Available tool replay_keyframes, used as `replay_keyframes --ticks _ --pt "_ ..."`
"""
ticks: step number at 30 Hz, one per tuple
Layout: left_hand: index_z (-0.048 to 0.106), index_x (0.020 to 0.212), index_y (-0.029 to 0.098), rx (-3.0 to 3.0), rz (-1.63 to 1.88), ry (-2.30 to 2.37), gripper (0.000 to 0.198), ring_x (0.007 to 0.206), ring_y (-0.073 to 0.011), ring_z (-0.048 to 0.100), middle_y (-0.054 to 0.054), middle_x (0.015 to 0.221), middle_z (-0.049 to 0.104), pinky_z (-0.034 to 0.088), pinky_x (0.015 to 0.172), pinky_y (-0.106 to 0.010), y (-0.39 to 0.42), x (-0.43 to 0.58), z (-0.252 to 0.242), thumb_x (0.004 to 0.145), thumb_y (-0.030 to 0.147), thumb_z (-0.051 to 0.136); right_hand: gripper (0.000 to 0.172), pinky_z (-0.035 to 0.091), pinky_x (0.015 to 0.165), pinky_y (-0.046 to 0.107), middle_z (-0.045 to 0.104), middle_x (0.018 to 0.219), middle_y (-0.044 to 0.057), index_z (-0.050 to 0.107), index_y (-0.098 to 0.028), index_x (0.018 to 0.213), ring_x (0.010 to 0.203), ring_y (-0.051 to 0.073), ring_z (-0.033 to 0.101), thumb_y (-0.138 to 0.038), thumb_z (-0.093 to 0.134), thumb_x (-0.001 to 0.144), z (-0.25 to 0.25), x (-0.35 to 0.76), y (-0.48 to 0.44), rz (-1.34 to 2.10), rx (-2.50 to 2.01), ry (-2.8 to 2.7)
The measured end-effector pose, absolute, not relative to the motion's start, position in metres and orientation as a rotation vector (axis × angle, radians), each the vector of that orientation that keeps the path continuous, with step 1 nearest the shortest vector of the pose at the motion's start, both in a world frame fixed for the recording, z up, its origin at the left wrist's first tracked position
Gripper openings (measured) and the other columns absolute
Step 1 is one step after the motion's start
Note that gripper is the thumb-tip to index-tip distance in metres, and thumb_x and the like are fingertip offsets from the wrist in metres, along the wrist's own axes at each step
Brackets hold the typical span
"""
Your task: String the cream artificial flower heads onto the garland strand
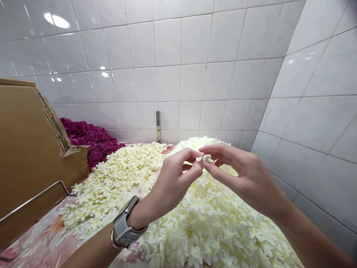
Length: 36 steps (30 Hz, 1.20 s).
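Thumb and forefinger of my left hand [177, 182] pinch a small white curled piece [199, 159]. Right against it, the fingertips of my right hand [241, 169] hold a small white flower [208, 159]. The fingertips of both hands nearly meet, and I cannot tell whether the two white bits are joined. Below the hands lies a large heap of pale white-yellow flowers [206, 219]. A flatter spread of smaller creamy flowers [125, 167] lies to the left of my left hand. A watch with a grey strap [126, 225] is on my left wrist.
A cardboard box [25, 149] with a torn edge stands at left, a metal rod [33, 199] in front of it. Magenta flowers [92, 141] are piled behind. A floral sheet [52, 238] lies underneath. White tiled walls [167, 44] rise behind and right; a metal bracket [158, 126] is fixed there.
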State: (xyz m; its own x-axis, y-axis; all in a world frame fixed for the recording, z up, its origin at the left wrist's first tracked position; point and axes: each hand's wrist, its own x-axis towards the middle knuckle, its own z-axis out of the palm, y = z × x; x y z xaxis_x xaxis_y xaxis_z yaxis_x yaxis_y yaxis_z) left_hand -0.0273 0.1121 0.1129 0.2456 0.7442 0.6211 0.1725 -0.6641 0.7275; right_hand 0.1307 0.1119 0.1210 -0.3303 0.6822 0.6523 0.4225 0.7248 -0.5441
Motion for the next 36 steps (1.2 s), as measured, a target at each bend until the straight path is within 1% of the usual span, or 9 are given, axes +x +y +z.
replay_keyframes --ticks 3,7,10,14,16,19,22,28,36 --pt "0.061 0.074 0.017 2.082 1.529 0.86 0.012 0.071 -0.012 0.062 -0.001 0.075 0.065 0.054 0.066 -0.023 0.114 -0.025 0.107 0.078 0.011 0.053 0.008 0.051 0.066 0.027 0.065 0.084 0.002 0.06 -0.02 0.085 0.076 0.016 0.062 -0.024 0.053 0.085 0.117 0.125 0.111 0.361 -0.796 -1.938" --pt "0.066 0.074 0.017 2.036 1.674 0.9 0.01 0.067 -0.0134 0.063 -0.002 0.071 0.068 0.054 0.066 -0.026 0.116 -0.025 0.104 0.077 0.014 0.058 0.006 0.05 0.061 0.026 0.064 0.074 0.001 0.057 -0.019 0.078 0.066 0.013 0.06 -0.017 0.054 0.083 0.106 0.12 0.112 0.099 -0.787 -1.833" --pt "0.069 0.072 0.016 1.769 1.512 0.854 0.008 0.066 -0.0144 0.063 -0.003 0.069 0.068 0.054 0.065 -0.027 0.118 -0.029 0.109 0.075 0.02 0.063 0.003 0.05 0.055 0.024 0.062 0.072 0.0 0.057 -0.02 0.081 0.063 0.012 0.059 -0.017 0.056 0.082 0.102 0.118 0.115 0.096 -0.773 -1.797" --pt "0.07 0.07 0.013 1.446 1.351 0.735 0.013 0.069 -0.0119 0.062 -0.003 0.07 0.068 0.052 0.071 -0.025 0.124 -0.034 0.114 0.072 0.025 0.068 0.009 0.05 0.058 0.025 0.061 0.075 0.001 0.057 -0.019 0.084 0.063 0.011 0.057 -0.016 0.063 0.077 0.101 0.121 0.122 -0.125 -0.693 -1.752" --pt "0.069 0.065 0.013 1.399 1.284 0.713 0.014 0.066 -0.0101 0.06 -0.002 0.066 0.066 0.05 0.071 -0.024 0.128 -0.034 0.113 0.07 0.026 0.07 0.007 0.051 0.06 0.026 0.062 0.076 0.001 0.058 -0.019 0.084 0.064 0.011 0.057 -0.019 0.063 0.079 0.102 0.123 0.126 0.012 -0.693 -1.859" --pt "0.069 0.062 0.013 1.34 1.19 0.71 0.016 0.063 -0.0094 0.059 -0.001 0.062 0.064 0.049 0.071 -0.025 0.133 -0.034 0.11 0.065 0.027 0.074 0.012 0.055 0.065 0.027 0.063 0.078 0.002 0.06 -0.018 0.084 0.07 0.014 0.062 -0.028 0.064 0.079 0.106 0.129 0.133 0.481 -0.714 -1.904" --pt "0.071 0.064 0.013 1.338 1.132 0.688 0.016 0.066 -0.0106 0.06 -0.001 0.064 0.065 0.049 0.074 -0.027 0.134 -0.035 0.109 0.065 0.029 0.075 0.015 0.054 0.062 0.027 0.063 0.074 0.002 0.061 -0.017 0.079 0.068 0.014 0.061 -0.031 0.067 0.077 0.11 0.135 0.138 0.73 -0.667 -1.89" --pt "0.073 0.076 0.014 1.422 1.115 0.695 0.017 0.076 -0.0129 0.062 -0.004 0.076 0.069 0.048 0.078 -0.027 0.131 -0.038 0.113 0.072 0.03 0.069 0.014 0.049 0.056 0.022 0.061 0.064 0.001 0.064 -0.017 0.069 0.059 0.01 0.055 -0.028 0.067 0.077 0.109 0.137 0.144 0.755 -0.673 -1.806" --pt "0.069 0.068 0.012 1.264 1.166 0.702 0.012 0.071 -0.0122 0.061 -0.002 0.069 0.064 0.048 0.082 -0.031 0.135 -0.036 0.112 0.072 0.023 0.067 0.012 0.051 0.062 0.022 0.06 0.069 -0.001 0.062 -0.018 0.074 0.064 0.01 0.059 -0.028 0.064 0.08 0.103 0.132 0.145 0.716 -0.664 -1.671"
